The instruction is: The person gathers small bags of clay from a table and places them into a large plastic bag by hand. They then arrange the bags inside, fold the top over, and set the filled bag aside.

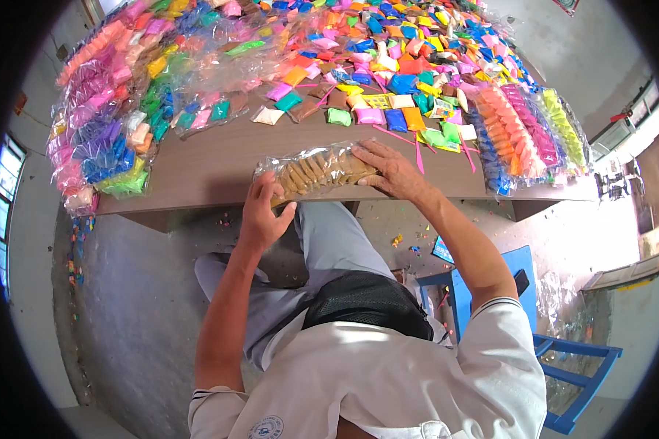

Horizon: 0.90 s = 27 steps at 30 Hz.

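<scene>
A clear plastic bag packed with a row of tan-brown packets lies at the front edge of the brown table. My left hand grips the bag's left end, thumb toward its lower side. At the right end, my right hand has its fingers over the top of the bag and its thumb near the front. Beyond the bag lie loose small packets, among them a green one, a pink one and a white one.
Colourful bagged packets are heaped on the table's left. Long bags of orange, magenta and yellow packets lie at the right. Pink plastic sticks lie among loose packets. A blue chair stands at my right.
</scene>
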Available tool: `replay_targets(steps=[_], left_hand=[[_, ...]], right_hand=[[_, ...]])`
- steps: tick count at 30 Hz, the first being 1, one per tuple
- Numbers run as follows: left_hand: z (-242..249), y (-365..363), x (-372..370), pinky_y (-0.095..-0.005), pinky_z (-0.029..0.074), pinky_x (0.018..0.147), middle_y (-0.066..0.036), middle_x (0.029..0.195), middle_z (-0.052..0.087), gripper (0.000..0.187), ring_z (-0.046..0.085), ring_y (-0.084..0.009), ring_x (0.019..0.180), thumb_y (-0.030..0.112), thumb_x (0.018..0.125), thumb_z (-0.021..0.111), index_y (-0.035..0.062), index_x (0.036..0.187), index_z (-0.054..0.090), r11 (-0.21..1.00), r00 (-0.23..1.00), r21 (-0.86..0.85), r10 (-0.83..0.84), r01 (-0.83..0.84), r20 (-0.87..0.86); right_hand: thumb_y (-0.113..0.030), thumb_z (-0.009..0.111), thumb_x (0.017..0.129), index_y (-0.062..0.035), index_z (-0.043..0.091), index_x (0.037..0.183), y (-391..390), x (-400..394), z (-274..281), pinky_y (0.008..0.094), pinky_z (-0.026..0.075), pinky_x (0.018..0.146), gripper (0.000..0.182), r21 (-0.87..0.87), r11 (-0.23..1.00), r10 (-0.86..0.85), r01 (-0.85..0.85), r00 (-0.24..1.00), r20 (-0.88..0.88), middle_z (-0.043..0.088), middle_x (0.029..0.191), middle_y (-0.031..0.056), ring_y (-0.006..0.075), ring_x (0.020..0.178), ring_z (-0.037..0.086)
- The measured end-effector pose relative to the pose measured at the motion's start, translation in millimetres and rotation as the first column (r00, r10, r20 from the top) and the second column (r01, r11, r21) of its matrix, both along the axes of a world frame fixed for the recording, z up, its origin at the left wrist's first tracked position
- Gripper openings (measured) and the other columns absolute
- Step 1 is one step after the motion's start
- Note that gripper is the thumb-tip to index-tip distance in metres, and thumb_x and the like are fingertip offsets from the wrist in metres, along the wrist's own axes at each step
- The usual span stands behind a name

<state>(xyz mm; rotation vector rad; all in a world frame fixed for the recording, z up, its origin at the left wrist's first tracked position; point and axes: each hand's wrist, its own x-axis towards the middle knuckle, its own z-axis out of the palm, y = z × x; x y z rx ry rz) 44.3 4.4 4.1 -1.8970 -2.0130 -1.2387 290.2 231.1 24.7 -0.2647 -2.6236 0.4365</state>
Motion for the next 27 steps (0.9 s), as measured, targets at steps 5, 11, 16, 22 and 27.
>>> replay_targets(steps=[5,11,16,22,27], left_hand=[[-4,-2,3,-0.0467,0.044,0.099,-0.018,0.129,0.053,0.032,0.052,-0.0404,0.117,0.008,0.074,0.076,0.0044,0.098,0.054,0.999,0.999,-0.011,0.042,-0.042,0.011],[-3,-2,1,-0.046,0.046,0.096,-0.017,0.127,0.056,0.026,0.054,-0.0393,0.115,0.004,0.077,0.073,0.0041,0.097,0.056,0.998,0.999,-0.022,0.053,-0.053,0.01],[10,-3,-5,-0.0456,0.047,0.095,-0.016,0.12,0.061,0.02,0.057,-0.0383,0.112,0.004,0.08,0.07,0.0038,0.096,0.058,0.998,0.998,-0.021,0.057,-0.057,-0.02],[16,-3,-11,-0.0444,0.049,0.091,-0.015,0.113,0.065,0.017,0.061,-0.0361,0.105,0.007,0.084,0.068,0.0036,0.098,0.059,0.999,0.999,-0.018,0.049,-0.048,0.02],[28,3,-20,-0.0422,0.052,0.085,-0.013,0.104,0.068,0.013,0.063,-0.0334,0.099,0.009,0.087,0.067,0.0036,0.098,0.062,0.998,0.998,-0.011,0.067,-0.066,0.013]], right_hand=[[-0.034,0.069,0.085,-0.0093,0.051,0.138,-1,-1,2,0.0462,0.038,0.109,0.061,-0.003,1.0,-0.012,0.012,1.0,0.005,0.05,0.136,0.0199,0.0397,0.124,0.049],[-0.035,0.069,0.085,-0.0105,0.054,0.136,5,-3,4,0.0452,0.041,0.104,0.058,-0.048,0.999,-0.008,0.012,0.997,0.073,0.053,0.134,0.0196,0.0386,0.122,0.051],[-0.036,0.069,0.085,-0.0089,0.057,0.134,0,-3,14,0.0442,0.042,0.104,0.057,-0.067,0.997,-0.018,0.025,0.995,0.097,0.056,0.131,0.0191,0.0378,0.122,0.051],[-0.035,0.07,0.086,-0.006,0.061,0.128,-3,-5,25,0.0437,0.043,0.102,0.052,-0.185,0.983,0.014,0.012,0.99,0.138,0.06,0.127,0.0183,0.0376,0.12,0.053],[-0.035,0.068,0.088,-0.0035,0.065,0.12,5,-14,45,0.0423,0.049,0.09,0.045,-0.333,0.943,0.073,-0.013,0.983,0.168,0.066,0.112,0.0198,0.0359,0.103,0.062]])
